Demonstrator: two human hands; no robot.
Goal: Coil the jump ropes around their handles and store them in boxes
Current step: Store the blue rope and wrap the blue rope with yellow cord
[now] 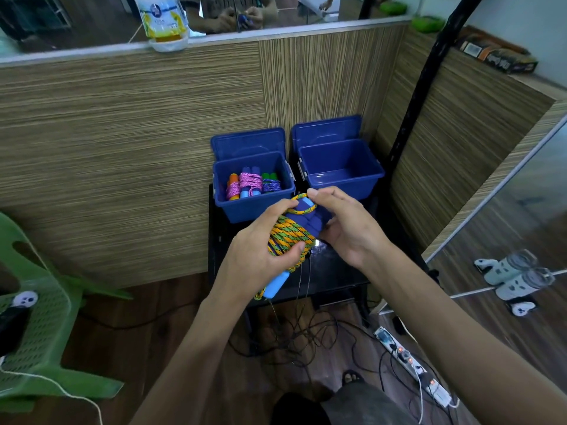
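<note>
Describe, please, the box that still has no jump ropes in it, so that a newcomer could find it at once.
Against the striped wood-grain wall panel stands a low black table bearing two dark blue plastic boxes with raised lids. Take the right-hand blue box, beside the black pole. Its inside is bare, while the left-hand blue box holds coiled pink and purple ropes.

No readable text anywhere, white and yellow pouch (163, 18) on the ledge with a blue round logo, lettering too blurred, dark box (496, 55) with print too small
</note>
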